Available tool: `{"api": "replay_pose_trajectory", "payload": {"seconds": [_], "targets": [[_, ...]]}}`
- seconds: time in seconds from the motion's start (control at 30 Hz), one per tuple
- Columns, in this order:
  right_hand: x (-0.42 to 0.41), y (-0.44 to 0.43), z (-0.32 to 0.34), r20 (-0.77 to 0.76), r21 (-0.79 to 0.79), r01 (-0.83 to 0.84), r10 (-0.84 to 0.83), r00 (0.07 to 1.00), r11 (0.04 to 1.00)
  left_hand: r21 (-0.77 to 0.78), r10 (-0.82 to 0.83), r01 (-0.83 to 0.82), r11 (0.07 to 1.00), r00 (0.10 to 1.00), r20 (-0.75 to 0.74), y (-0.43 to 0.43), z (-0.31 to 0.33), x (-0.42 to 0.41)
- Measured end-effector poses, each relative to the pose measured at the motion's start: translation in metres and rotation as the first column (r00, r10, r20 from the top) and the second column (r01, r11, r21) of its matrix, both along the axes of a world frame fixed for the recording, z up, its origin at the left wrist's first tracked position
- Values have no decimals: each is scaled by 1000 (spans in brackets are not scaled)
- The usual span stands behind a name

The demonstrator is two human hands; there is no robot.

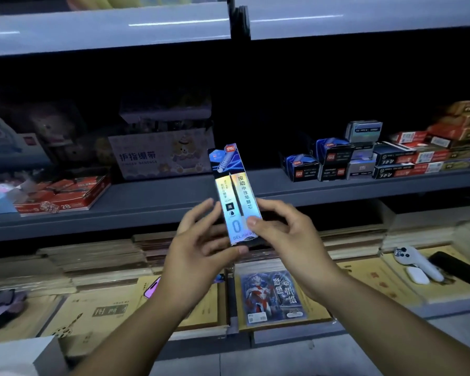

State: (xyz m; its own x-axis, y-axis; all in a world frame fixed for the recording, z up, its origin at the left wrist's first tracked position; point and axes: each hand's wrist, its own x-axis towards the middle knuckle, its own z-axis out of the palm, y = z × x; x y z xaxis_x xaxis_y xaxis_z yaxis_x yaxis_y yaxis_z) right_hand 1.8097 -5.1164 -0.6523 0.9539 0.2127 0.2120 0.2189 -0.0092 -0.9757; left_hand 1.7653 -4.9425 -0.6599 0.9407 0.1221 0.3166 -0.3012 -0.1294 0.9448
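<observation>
Both grip the upright refill box [232,185]: left hand [198,251] beneath, right hand [288,240] pinching its side.

tall holographic refill box [235,194], upright, slightly tilted, before shelves

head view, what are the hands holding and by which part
A tall holographic pen-refill box, held by its lower end: the left hand grips its left edge and bottom, the right hand pinches its right edge, thumb on the front.
</observation>
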Motion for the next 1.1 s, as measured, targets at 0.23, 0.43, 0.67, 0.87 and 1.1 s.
{"api": "replay_pose_trajectory", "payload": {"seconds": [0.23,0.43,0.67,0.87,1.1], "targets": [[0,-21,14,190,-48,-36,45,981,998,-22,22,-19,1000,992,127,-27,8,3],[15,-59,32,302,-181,46,11,953,982,67,40,-53,996,983,177,-61,27,24],[58,-85,48,328,-131,189,-137,935,973,33,-53,47,998,969,239,-90,37,81],[95,-91,37,396,-147,391,-308,865,909,63,-85,73,995,971,224,-104,30,129],[113,-119,12,583,-217,578,-370,723,787,466,-42,-130,875,939,341,-95,41,177]]}}
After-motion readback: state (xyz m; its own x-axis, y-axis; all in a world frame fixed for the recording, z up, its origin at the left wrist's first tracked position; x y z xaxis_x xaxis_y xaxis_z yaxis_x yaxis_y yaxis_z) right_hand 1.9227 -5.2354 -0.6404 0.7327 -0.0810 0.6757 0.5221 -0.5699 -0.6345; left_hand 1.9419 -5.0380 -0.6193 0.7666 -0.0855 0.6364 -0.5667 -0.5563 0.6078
